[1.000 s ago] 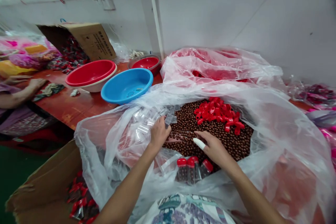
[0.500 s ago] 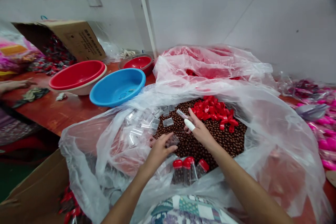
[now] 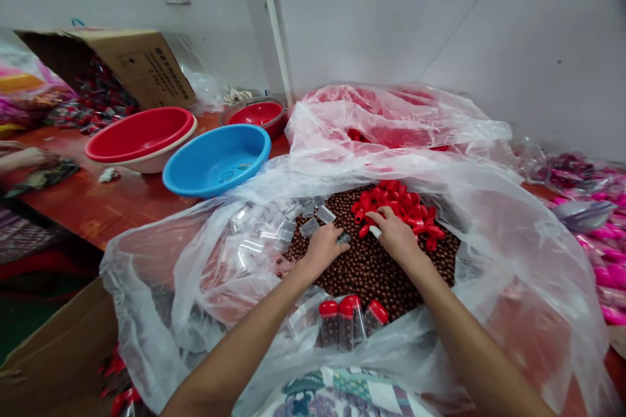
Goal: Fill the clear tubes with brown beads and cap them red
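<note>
My left hand (image 3: 323, 250) is closed on a small clear plastic container (image 3: 344, 239) above a heap of brown beads (image 3: 364, 273). My right hand (image 3: 397, 238), a white cover on one digit, reaches palm down to the near edge of a pile of red caps (image 3: 415, 214). Its fingers and thumb are apart, and no cap shows between them. Left of the beads lie several empty clear containers (image 3: 254, 244). Closest to my body, red-capped containers (image 3: 345, 326) with beads inside stand or lean together.
A translucent plastic sheet (image 3: 528, 254) surrounds the beads. A blue basin (image 3: 215, 166) and a red basin (image 3: 141, 133) are at left. Behind is a bag of red pieces (image 3: 391, 117). A cardboard box (image 3: 151, 71) lies tipped at back left. Another person's hand (image 3: 24, 159) is at far left.
My right hand has moved right to the red caps, and the clear container it held is out of it. My left hand has moved up and right, still with a container.
</note>
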`<act>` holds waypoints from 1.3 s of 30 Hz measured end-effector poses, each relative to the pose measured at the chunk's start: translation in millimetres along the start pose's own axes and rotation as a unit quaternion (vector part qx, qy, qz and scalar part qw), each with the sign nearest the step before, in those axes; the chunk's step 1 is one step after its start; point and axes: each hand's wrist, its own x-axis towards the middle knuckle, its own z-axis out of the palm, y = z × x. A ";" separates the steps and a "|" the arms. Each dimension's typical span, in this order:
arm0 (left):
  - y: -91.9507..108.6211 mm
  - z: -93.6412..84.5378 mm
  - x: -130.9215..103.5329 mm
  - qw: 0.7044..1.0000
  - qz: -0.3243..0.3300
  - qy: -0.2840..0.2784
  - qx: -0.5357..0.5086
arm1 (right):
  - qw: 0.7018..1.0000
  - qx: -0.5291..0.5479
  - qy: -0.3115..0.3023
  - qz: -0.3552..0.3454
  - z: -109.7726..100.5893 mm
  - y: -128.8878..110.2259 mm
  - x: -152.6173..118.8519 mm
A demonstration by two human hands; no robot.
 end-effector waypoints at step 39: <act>39.4 -34.6 -76.1 0.676 -0.169 -0.085 -0.712 | 0.698 0.642 -0.020 0.317 -20.5 -48.4 -98.9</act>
